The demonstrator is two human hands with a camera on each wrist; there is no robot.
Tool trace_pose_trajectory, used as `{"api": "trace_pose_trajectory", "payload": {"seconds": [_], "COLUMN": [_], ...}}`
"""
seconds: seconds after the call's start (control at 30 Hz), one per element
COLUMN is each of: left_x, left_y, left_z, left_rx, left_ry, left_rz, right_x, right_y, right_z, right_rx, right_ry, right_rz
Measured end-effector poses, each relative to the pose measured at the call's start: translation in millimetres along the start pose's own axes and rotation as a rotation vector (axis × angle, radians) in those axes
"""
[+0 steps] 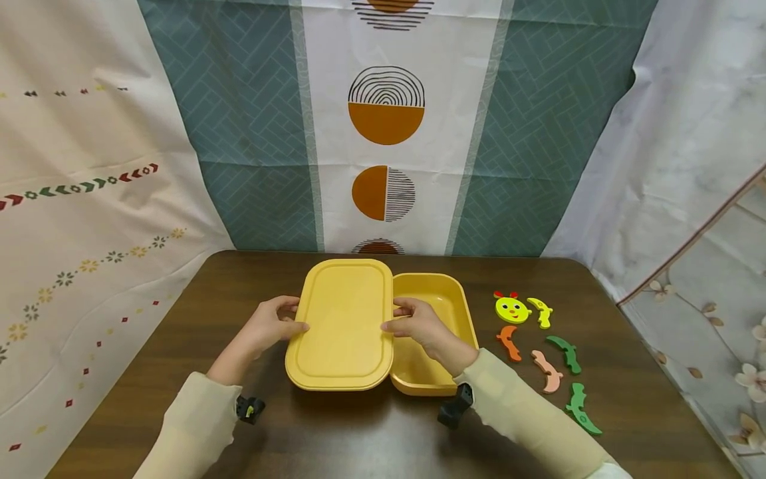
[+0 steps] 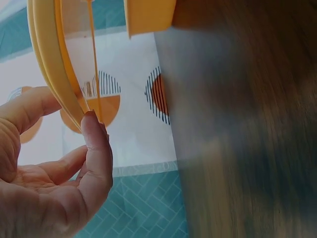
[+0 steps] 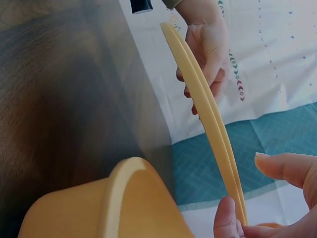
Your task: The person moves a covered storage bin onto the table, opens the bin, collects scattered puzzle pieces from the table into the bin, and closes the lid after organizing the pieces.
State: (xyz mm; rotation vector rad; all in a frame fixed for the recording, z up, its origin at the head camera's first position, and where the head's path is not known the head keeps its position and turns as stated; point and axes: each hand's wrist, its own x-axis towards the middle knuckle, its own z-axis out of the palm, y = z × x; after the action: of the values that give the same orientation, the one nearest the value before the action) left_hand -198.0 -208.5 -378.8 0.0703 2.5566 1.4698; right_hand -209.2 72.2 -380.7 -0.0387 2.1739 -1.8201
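A flat yellow lid (image 1: 341, 322) with rounded corners is held up off the table, slightly tilted, between two hands. My left hand (image 1: 266, 327) pinches its left edge, thumb on top and fingers underneath, as the left wrist view shows. At the opposite edge is my right hand (image 1: 426, 329), its fingers curled under the rim. The right thumb (image 3: 282, 168) stands a little off the lid's face in the right wrist view. Beside the lid sits an uncovered yellow box (image 1: 457, 313), its left side partly hidden by the lid and its middle crossed by my right hand.
To the right of the box lie several puzzle pieces: a yellow smiling face (image 1: 512, 310), a yellow curved piece (image 1: 541, 312), an orange one (image 1: 509, 342), a pink one (image 1: 547, 371) and green ones (image 1: 579, 407). Patterned cloths (image 1: 257, 133) hang behind the brown table (image 1: 335, 446).
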Motion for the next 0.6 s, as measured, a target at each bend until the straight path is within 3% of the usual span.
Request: {"api": "trace_pose_trajectory", "payload": {"seconds": [0.27,0.6], "left_x": [-4.0,-6.6], "left_y": [-6.0,-17.9], "left_z": [-8.2,-15.8], "left_rx": [-0.029,0.000], "left_ry": [-0.023,-0.008], "left_rz": [-0.007,-0.019], "right_x": [0.2,-3.5], "right_y": [2.2,0.5], "right_z": [9.6,24.3], "right_rx": [0.018,-0.011], "right_ry": [-0.010,-0.047], "right_rz": [0.005,-0.007]}}
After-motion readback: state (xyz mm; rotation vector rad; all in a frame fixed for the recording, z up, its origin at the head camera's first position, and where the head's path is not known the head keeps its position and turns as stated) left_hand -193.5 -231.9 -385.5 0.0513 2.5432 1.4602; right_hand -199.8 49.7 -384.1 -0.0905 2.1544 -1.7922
